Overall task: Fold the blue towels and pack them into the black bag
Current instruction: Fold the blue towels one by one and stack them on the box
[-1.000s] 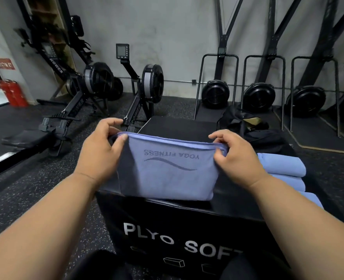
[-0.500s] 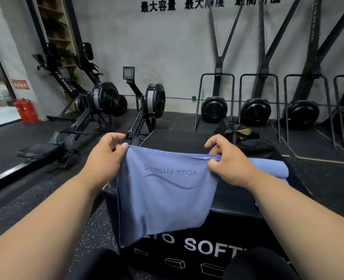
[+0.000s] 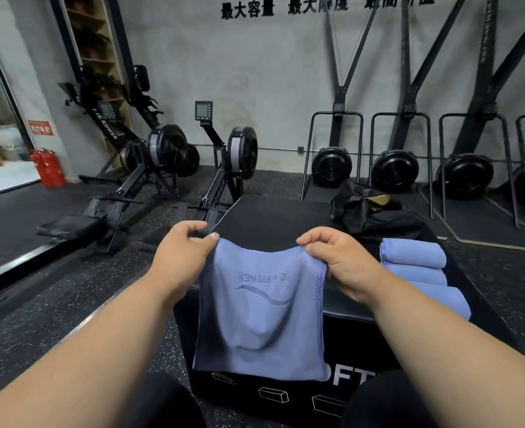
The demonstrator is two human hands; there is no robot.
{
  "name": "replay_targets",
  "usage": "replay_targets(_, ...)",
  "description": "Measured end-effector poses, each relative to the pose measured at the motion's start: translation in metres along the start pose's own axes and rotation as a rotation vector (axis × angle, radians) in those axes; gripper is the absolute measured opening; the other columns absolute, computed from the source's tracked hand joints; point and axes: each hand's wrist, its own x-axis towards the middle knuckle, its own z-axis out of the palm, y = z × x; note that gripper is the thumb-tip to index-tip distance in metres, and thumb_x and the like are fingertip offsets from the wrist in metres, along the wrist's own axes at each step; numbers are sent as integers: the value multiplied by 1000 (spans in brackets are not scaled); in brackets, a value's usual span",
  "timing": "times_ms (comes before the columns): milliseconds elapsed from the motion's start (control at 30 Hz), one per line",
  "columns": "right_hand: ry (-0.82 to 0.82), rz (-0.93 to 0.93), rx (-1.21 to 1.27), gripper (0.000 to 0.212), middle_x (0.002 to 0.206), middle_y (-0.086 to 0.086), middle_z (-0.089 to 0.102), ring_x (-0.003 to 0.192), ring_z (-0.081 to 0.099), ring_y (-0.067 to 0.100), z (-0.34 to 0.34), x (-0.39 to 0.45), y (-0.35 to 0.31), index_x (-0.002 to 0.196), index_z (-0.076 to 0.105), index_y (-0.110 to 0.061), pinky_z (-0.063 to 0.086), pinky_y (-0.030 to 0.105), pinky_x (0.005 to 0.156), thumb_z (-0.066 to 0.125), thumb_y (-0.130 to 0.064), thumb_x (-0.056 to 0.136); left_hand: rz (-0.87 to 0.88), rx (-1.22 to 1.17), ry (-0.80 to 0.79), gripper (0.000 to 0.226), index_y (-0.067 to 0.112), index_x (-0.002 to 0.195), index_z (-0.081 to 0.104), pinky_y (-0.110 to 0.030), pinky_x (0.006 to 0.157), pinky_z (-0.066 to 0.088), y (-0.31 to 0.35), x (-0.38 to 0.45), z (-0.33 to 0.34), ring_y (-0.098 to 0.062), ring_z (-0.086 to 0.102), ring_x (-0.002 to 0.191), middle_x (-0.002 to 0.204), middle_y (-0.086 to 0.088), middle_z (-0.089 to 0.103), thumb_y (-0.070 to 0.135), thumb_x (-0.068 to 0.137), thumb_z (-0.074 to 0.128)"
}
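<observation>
Lower centre: blue towel [image 3: 261, 313] hanging, top corners pinched by left hand [image 3: 182, 253] and right hand [image 3: 339, 265], draped before black plyo box [image 3: 273, 217]. Right of centre on box: three rolled blue towels [image 3: 415, 257]. Beyond, black bag [image 3: 369, 211] slumped. Upper left: rowing machines [image 3: 162, 156].

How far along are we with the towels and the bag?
Done: three folded blue towels sit stacked on the black foam plyo box, at its right edge. In hand: the left hand and right hand pinch the top corners of an unfolded blue printed towel, which hangs down the front of the box. Left: folding it and packing; the crumpled black bag shows no towel inside.
</observation>
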Motion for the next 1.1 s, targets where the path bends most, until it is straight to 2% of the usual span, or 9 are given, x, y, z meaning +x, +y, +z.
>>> replay_targets(67, -40, 60, 27, 26, 83, 6, 67, 57, 53, 11, 13, -2, -4, 98, 73, -12, 41, 21, 48, 54, 5, 97, -46, -111, -56, 35, 38, 113, 67, -43, 74, 62, 3, -8, 11, -17, 73, 87, 102, 3, 77, 49, 82, 79)
replay_targets(167, -70, 114, 33, 23, 84, 8, 65, 63, 57, 16, 30, -3, -2, 103, 72, -9, 48, 27, 51, 55, 5, 96, -50, -226, -134, 29, 30, 120, 67, -29, 62, 53, 9, -23, 27, -8, 69, 73, 97, 0, 76, 31, 93, 78)
replay_targets(300, -57, 174, 51, 25, 92, 11, 65, 68, 66, 18, 47, -2, 2, 117, 64, -9, 61, 34, 59, 60, 2, 95, -26, -258, -229, 33, 30, 124, 61, -33, 75, 56, 11, -45, 37, -8, 73, 77, 87, 3, 77, 23, 95, 75)
replay_targets(400, -41, 204, 44, 27, 101, 16, 64, 74, 67, 21, 55, -1, 3, 119, 62, -10, 64, 36, 65, 62, 1, 95, 3, -239, -271, 39, 33, 124, 58, -37, 80, 53, 9, -57, 37, -6, 67, 68, 82, 5, 75, 17, 92, 74)
replay_targets(567, -39, 222, 119, 24, 102, 22, 69, 76, 72, 26, 60, -5, 1, 121, 63, -8, 64, 38, 68, 53, -5, 99, 79, -215, -311, 44, 37, 126, 55, -45, 96, 58, 9, -72, 34, -23, 77, 96, 102, 4, 81, 19, 92, 76)
replay_targets(700, -48, 250, 241, 29, 112, 31, 73, 89, 76, 41, 59, -7, -4, 127, 61, -7, 64, 50, 83, 49, -20, 104, 122, -212, -380, 62, 35, 133, 53, -43, 103, 56, 2, -72, 32, -18, 75, 105, 112, 4, 79, 11, 85, 83)
replay_targets(833, -89, 278, 297, 33, 115, 33, 70, 89, 77, 46, 61, -9, -14, 131, 53, -7, 63, 46, 73, 38, -21, 106, 171, -163, -336, 65, 36, 132, 55, -34, 98, 57, -5, -70, 30, -13, 75, 106, 113, 8, 78, 5, 83, 86)
replay_targets(1000, -114, 281, 282, 41, 118, 30, 71, 106, 74, 44, 61, -5, -16, 141, 51, -15, 53, 57, 104, 34, -25, 105, 198, -192, -225, 49, 29, 122, 63, -22, 91, 57, -7, -71, 30, -6, 73, 106, 110, 14, 77, 0, 87, 80)
replay_targets(1100, -144, 217, 194, 37, 111, 18, 78, 104, 77, 32, 62, -5, -12, 136, 57, -21, 55, 49, 102, 42, -19, 103, 135, -298, -181, 41, 26, 122, 62, -22, 83, 55, -8, -67, 27, -8, 74, 92, 104, 4, 80, -3, 94, 71)
